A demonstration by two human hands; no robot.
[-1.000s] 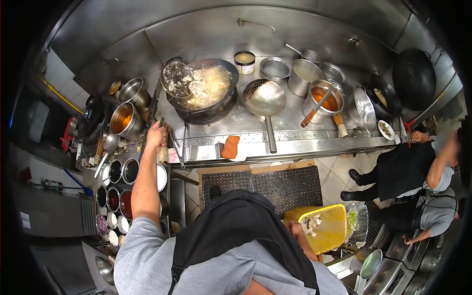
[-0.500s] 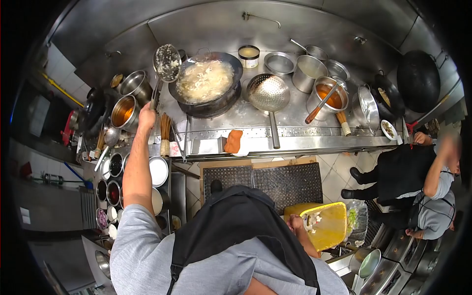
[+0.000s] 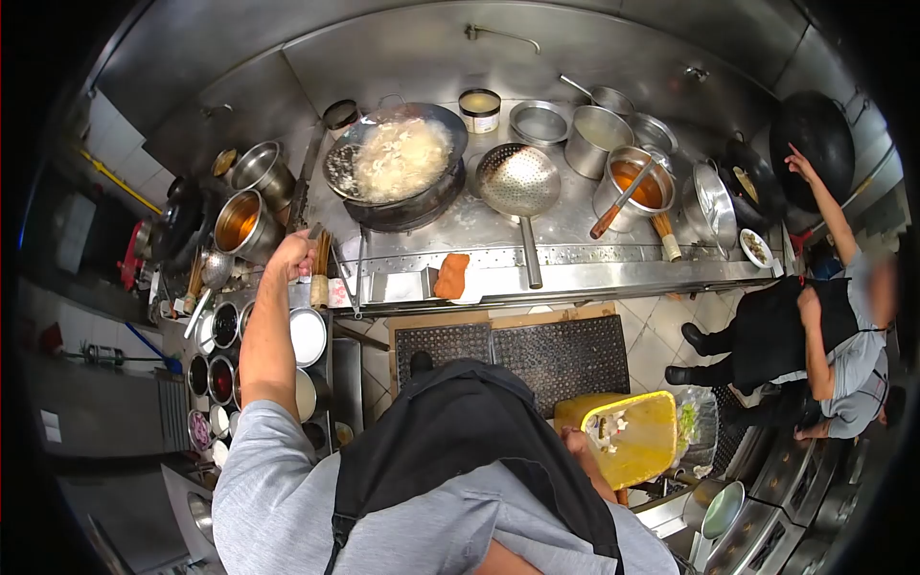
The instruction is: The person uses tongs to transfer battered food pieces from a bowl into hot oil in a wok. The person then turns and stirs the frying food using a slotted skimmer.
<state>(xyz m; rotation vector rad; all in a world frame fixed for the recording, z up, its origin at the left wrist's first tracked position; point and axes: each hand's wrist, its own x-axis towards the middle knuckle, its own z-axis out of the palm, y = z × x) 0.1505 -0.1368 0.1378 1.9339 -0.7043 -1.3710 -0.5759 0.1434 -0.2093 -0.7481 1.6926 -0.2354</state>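
Observation:
My left hand (image 3: 296, 255) is closed around the handle of a skimmer, left of the wok. The skimmer's perforated head (image 3: 341, 170) lies at the left side of the wok (image 3: 457, 134), against the pale, foaming food (image 3: 402, 158) in it. Part of the handle is hard to make out. Low on the right, my right hand (image 3: 575, 444) is closed at the left edge of a tilted yellow bin (image 3: 652, 436). Several white pieces (image 3: 606, 429) are inside the bin. My right fingers are partly hidden by the apron and the bin.
A large perforated strainer (image 3: 518, 182) rests right of the wok, its handle over the counter edge. An orange cloth (image 3: 451, 276) lies at the front. Pots of amber liquid (image 3: 240, 220) and sauce containers (image 3: 221, 377) stand left. A co-worker (image 3: 824, 326) stands right, one arm raised.
The skimmer head has come down from above the wok's left side into the wok beside the food. My left hand has lowered slightly. The co-worker has stretched an arm out.

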